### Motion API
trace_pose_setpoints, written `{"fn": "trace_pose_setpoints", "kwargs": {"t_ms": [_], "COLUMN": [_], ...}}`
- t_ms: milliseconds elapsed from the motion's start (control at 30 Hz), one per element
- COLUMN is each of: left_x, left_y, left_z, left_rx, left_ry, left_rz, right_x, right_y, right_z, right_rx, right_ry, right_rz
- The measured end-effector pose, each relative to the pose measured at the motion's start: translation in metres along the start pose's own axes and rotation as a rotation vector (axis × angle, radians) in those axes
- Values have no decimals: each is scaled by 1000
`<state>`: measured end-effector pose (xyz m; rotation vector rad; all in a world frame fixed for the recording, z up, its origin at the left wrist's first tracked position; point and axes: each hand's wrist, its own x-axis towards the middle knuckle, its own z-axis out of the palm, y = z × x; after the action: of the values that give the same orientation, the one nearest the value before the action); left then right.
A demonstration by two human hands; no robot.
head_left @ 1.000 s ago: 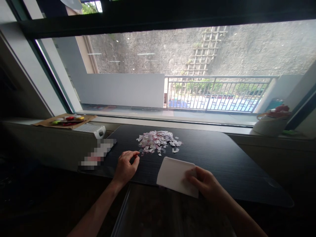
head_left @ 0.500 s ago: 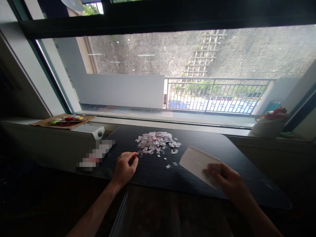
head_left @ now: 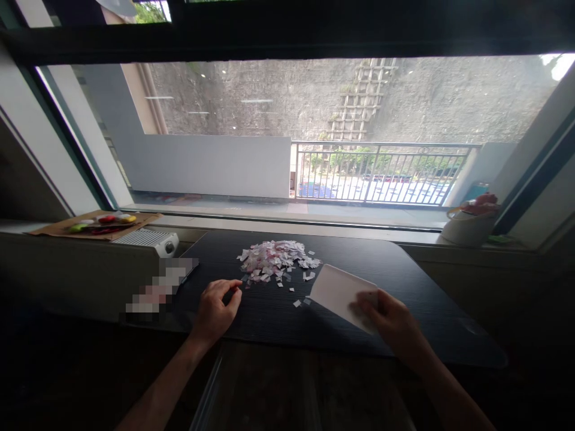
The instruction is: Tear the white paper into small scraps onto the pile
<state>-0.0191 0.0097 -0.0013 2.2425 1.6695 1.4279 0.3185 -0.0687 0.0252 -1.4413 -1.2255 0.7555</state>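
Observation:
A loose heap of small white and pinkish paper scraps [head_left: 275, 258] lies on the dark table [head_left: 359, 251]. My left hand [head_left: 218, 306] rests at the heap's near left side, its fingers curved with a gap to the thumb and nothing visible between them. In my right hand [head_left: 390, 316] is a white rectangular sheet [head_left: 339, 292] with rounded corners, gripped at its right end and tilted over the table. Its left edge is right beside a few stray scraps [head_left: 297, 303]. Whether that edge touches the tabletop I cannot tell.
At the table's left edge lies a pixelated item [head_left: 162, 287]. A white heater-like box [head_left: 153, 240] and brown cardboard [head_left: 49, 224] with colourful pieces stand at the left. A pale container [head_left: 469, 227] sits on the right sill, below the large window.
The whole view has shifted, so the scene sits further left. My right hand has brought the white sheet slightly left, closer to the stray scraps. My left hand keeps about the same place.

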Motion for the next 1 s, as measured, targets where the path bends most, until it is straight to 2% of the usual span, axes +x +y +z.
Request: {"fn": "trace_pose_setpoints", "kwargs": {"t_ms": [200, 367, 567, 733, 867, 1000], "left_x": [0, 0, 0, 0, 0, 0], "left_y": [1, 2, 2, 3, 2, 1], "left_z": [0, -1, 0, -1, 0, 1], "left_rx": [6, 7, 7, 4, 4, 3], "left_ry": [-5, -3, -5, -6, 0, 3], "left_rz": [5, 3, 1, -1, 1, 4], "right_x": [-4, -1, -5, -6, -7, 0], "right_y": [2, -1, -2, -3, -4, -6], "right_z": [2, 5, 12, 13, 20, 25], "right_rx": [40, 49, 112, 83, 95, 14], "right_ry": [-103, -51, -147, -73, -148, -69], "right_rz": [32, 29, 56, 31, 30, -28]}}
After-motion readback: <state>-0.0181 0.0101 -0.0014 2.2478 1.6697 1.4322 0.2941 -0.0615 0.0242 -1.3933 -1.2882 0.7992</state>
